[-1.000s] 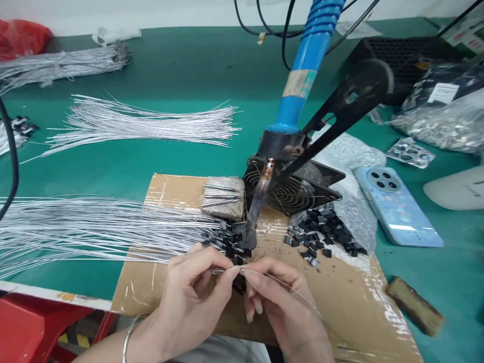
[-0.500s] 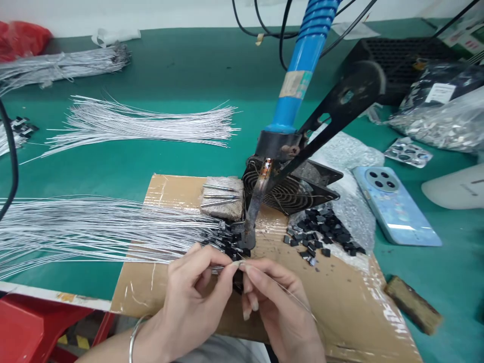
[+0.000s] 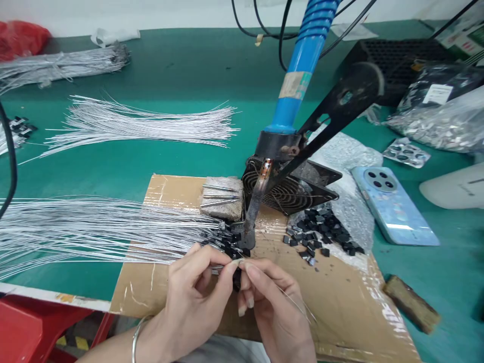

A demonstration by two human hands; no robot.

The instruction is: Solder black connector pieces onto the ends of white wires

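Observation:
Just in front of the soldering iron's tip, my left hand (image 3: 200,292) and my right hand (image 3: 278,302) meet fingertip to fingertip. My right thumb and forefinger pinch a thin wire (image 3: 293,299), whose loose length trails out to the right past the palm. The left thumb and forefinger are pressed together at the same spot; what lies between them is too small to make out. Behind the fingers lie black connector-like ends (image 3: 230,242) on a bundle of grey wires (image 3: 94,227). The blue-handled soldering iron (image 3: 289,106) hangs tilted in a black bracket, its tip end pointing down.
Cardboard (image 3: 340,312) covers the bench front. A sponge block (image 3: 223,196) with metal rods and a black fan (image 3: 291,194) stand behind. Small black pieces (image 3: 328,229) lie on bubble wrap, near a blue phone (image 3: 401,212). Another wire bundle (image 3: 151,123) rests farther back.
My right hand has shifted slightly left and its lower fingers have curled a little. The left hand keeps its pinch in the same place.

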